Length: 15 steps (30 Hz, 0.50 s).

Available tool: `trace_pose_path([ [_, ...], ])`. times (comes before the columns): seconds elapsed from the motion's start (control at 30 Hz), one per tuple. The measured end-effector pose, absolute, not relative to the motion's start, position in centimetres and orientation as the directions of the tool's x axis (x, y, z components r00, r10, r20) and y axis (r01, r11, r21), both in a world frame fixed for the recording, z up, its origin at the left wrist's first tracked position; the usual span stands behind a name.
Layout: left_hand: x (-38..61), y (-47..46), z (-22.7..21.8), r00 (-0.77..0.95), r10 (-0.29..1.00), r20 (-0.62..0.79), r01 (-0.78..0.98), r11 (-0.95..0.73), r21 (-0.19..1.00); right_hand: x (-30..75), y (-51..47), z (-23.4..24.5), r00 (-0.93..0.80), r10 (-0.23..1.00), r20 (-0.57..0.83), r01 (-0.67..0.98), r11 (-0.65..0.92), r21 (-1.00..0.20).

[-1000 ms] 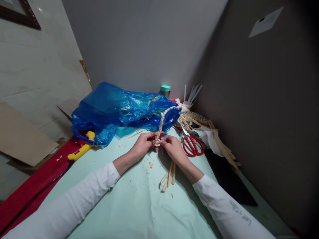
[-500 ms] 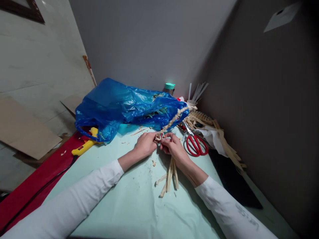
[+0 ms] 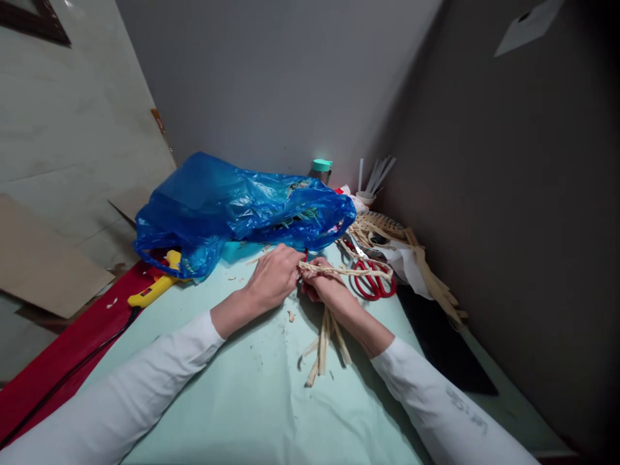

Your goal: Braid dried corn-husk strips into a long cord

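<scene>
Both my hands meet over the pale green cloth (image 3: 242, 387), closed on a braided cord (image 3: 358, 272) of straw-coloured strips. My left hand (image 3: 274, 278) grips it from the left, its fingertips turned inward. From the right, my right hand (image 3: 324, 284) pinches the same spot, which the fingers partly hide. The cord's braided length runs right across the back of my right hand and reaches over the red-handled scissors (image 3: 371, 284). Several flat loose strips (image 3: 324, 345) hang below my right hand onto the cloth.
A blue plastic bag (image 3: 232, 200) lies behind my hands. At left is a yellow glue gun (image 3: 152, 290) with a black cable. Woven straw pieces (image 3: 380, 226) and a dark flat board (image 3: 443, 342) lie at right. A teal-lidded bottle (image 3: 321, 169) stands by a cup of white sticks (image 3: 367, 197).
The braided cord has swung from pointing up and away to lying rightward over my right hand. Both hands remain closed together on it, and the whole view has shifted slightly.
</scene>
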State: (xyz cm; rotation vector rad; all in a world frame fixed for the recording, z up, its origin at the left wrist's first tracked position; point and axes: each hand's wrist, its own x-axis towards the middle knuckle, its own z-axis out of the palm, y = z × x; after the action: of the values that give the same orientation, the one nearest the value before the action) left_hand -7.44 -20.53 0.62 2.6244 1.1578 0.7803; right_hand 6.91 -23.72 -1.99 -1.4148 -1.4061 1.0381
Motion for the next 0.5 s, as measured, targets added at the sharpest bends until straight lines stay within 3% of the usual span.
trace_pose_path([
  [0.07, -7.8, -20.3, 1.2, 0.629, 0.672, 0.39, 0.628, -0.736, 0.255, 7.1, -23.7, -2.1, -0.006, 1.0, 0.03, 0.359, 0.03, -0.933],
  [0.2, -7.4, -20.1, 2.2, 0.651, 0.652, 0.389, 0.553, -0.758, 0.345, 7.5, -23.7, -1.8, -0.049, 0.996, 0.069, 0.494, 0.084, -0.865],
  [0.37, -5.4, -20.5, 3.8, 0.727, 0.543, 0.419, 0.49, -0.839, 0.238, 7.4, -23.8, -0.8, -0.101, 0.99, 0.096, 0.643, 0.139, -0.753],
  [0.43, -4.5, -20.7, 4.7, 0.744, 0.536, 0.399, 0.469, -0.844, 0.26, 7.3, -23.8, -0.7, -0.118, 0.988, 0.096, 0.688, 0.151, -0.709],
  [0.5, -3.5, -20.9, 5.9, 0.722, 0.573, 0.388, 0.446, -0.814, 0.372, 7.3, -23.8, -0.7, -0.115, 0.989, 0.097, 0.722, 0.15, -0.675],
])
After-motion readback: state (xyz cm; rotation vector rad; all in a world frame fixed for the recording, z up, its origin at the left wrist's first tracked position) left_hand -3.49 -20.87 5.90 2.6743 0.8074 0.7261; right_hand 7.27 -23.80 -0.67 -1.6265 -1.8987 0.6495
